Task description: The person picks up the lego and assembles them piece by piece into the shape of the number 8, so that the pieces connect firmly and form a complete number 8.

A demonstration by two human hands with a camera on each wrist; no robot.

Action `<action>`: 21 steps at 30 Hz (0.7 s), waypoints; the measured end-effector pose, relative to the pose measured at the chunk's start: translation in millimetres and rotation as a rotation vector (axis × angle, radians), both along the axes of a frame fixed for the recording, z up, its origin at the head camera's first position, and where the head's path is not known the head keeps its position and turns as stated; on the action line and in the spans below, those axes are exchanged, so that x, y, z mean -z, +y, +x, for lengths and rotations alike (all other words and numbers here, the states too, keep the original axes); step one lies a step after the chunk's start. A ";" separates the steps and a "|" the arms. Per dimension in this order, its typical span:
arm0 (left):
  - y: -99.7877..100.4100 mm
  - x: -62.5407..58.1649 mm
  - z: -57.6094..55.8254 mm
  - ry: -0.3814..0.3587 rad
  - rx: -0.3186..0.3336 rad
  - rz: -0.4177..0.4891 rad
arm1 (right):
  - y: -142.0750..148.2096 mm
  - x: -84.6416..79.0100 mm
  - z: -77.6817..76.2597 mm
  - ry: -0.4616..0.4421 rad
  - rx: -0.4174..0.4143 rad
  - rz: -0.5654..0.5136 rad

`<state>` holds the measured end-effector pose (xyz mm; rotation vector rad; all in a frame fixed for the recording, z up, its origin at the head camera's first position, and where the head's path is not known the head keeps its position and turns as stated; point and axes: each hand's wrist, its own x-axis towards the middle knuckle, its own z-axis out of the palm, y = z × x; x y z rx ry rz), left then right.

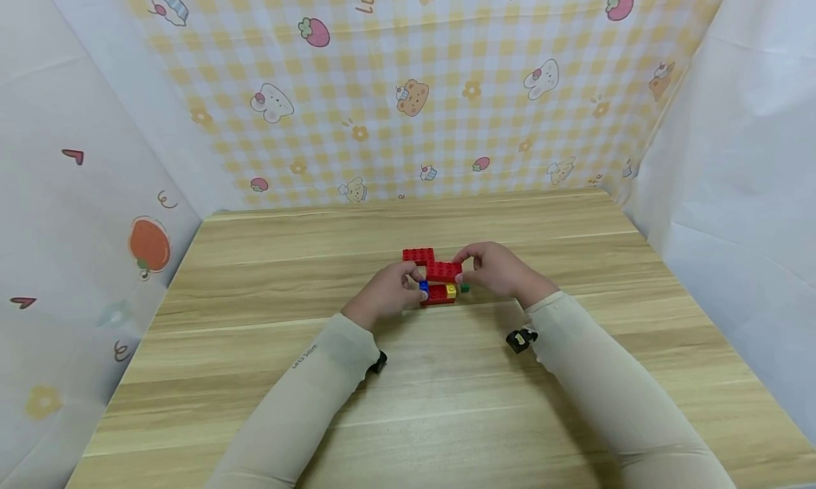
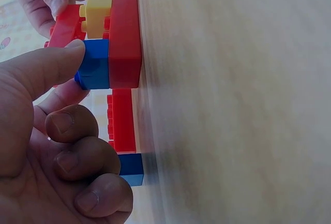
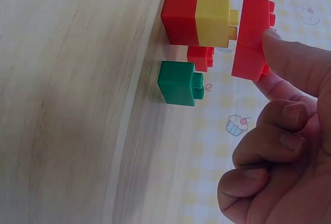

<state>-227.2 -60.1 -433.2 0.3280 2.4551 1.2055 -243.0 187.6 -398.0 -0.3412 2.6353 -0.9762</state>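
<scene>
My left hand (image 1: pixel 387 292) pinches a blue toy brick (image 2: pixel 96 64) between thumb and finger. This small block sits on one end of a red base brick (image 2: pixel 125 43), which rests on the table. A yellow brick (image 3: pixel 213 23) stands on the base's other end, with red studs between the two. Just above them, my right hand (image 1: pixel 496 269) holds a long red brick (image 3: pixel 251 35) by its end, thumb on one side. In the right wrist view a gap shows between that brick and the yellow one's studs.
A small green brick (image 3: pixel 178 83) stands on the table (image 1: pixel 433 418) right of the base. Behind lies another red brick (image 1: pixel 417 255), with a second blue brick (image 2: pixel 132 169) near it in the left wrist view. A patterned cloth (image 1: pixel 408 142) hangs behind the table.
</scene>
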 end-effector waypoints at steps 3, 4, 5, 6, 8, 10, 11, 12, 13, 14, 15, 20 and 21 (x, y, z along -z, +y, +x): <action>0.2 0.6 -0.3 0.004 -0.001 -0.008 | 0.6 0.1 0.8 -0.006 0.000 -0.008; 0.2 1.0 -0.4 0.006 -0.002 -0.009 | 0.9 0.3 0.9 -0.006 -0.002 -0.010; 0.3 1.3 -0.6 0.006 -0.002 -0.011 | 1.2 0.6 0.9 -0.006 -0.004 -0.010; 0.2 1.6 -0.7 0.008 -0.002 -0.012 | 1.4 0.7 1.3 -0.005 -0.009 -0.010; 0.2 2.0 -0.9 0.009 0.000 -0.012 | 1.7 0.9 1.8 0.003 -0.017 -0.012; 0.0 2.3 -1.0 0.011 0.001 -0.011 | 1.4 0.9 2.5 0.012 -0.025 -0.016; -0.1 2.2 -1.0 0.010 0.002 -0.009 | 1.0 0.9 2.8 0.018 -0.028 -0.017; -0.2 2.0 -0.9 0.008 0.002 -0.008 | 0.7 0.8 3.3 0.023 -0.032 -0.022; -0.3 1.6 -0.8 0.006 0.003 -0.006 | 0.1 0.5 3.8 0.026 -0.033 -0.027; -0.3 1.3 -0.9 0.004 0.002 -0.004 | -0.6 0.4 4.2 0.030 -0.036 -0.030; -0.3 0.9 -0.8 0.001 0.003 -0.002 | -1.2 0.3 4.4 0.033 -0.040 -0.033; -0.4 -0.9 -0.6 -0.011 0.006 0.009 | -3.0 0.9 5.4 0.031 -0.048 -0.040; -0.5 -1.1 -0.5 -0.011 0.006 0.010 | -3.1 1.0 5.6 0.030 -0.050 -0.041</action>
